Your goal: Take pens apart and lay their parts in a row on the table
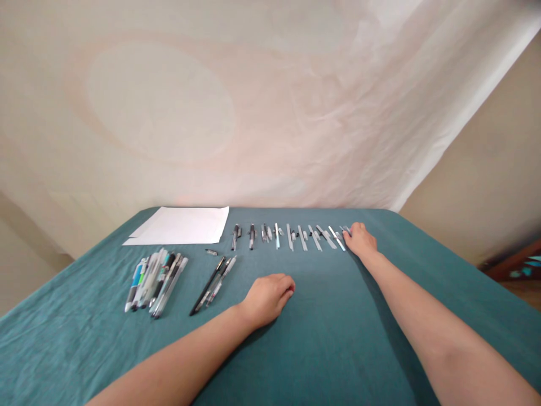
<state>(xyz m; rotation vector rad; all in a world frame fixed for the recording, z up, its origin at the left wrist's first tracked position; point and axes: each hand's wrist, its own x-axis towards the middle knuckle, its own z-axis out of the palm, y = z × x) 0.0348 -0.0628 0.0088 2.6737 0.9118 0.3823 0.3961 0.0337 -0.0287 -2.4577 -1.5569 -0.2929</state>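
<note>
My left hand point(268, 297) rests on the teal tablecloth point(329, 338) near the middle, fingers curled under, nothing visible in it. My right hand point(360, 239) reaches to the far right end of a row of pen parts point(291, 235) laid side by side; its fingertips are closed on the last small piece there, which I cannot make out clearly. A loose bundle of whole pens point(154, 279) lies at the left. A few dark pens point(213, 283) lie just left of my left hand. A tiny pen piece point(211, 252) lies alone above them.
White paper sheets point(181, 225) lie at the table's far left. A cream cloth backdrop point(236, 113) hangs behind the table. The table's far edge runs just behind the row of parts; its right edge drops off towards a beige floor.
</note>
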